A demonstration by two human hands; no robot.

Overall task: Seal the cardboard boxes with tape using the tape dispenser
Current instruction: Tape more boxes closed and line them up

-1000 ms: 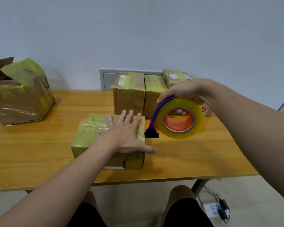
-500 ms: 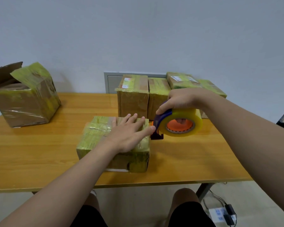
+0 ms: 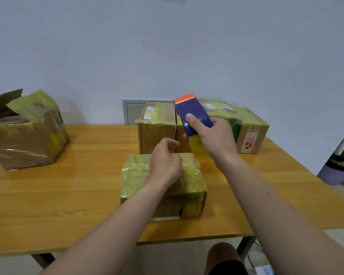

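Observation:
A small cardboard box (image 3: pixel 191 181) wrapped in yellowish tape sits on the wooden table (image 3: pixel 68 195) in front of me. My left hand (image 3: pixel 165 163) rests on its top, with the fingers curled at the far edge and pinching the tape end beside the roll. My right hand (image 3: pixel 214 139) grips the blue tape dispenser (image 3: pixel 191 114), whose orange edge points up. It hovers just above the box's far right corner. The yellowish tape roll (image 3: pixel 197 145) shows below my thumb.
Taped boxes stand in a row at the back of the table, one brown (image 3: pixel 157 135) and one with a red label (image 3: pixel 250 135). A larger box with an open flap (image 3: pixel 28 139) sits at the far left. A purple bin (image 3: pixel 332 175) stands off the table's right edge.
My right hand has turned the dispenser from lying low beside the box to standing up over its far edge. My left hand went from flat on the lid to curled fingers at that edge.

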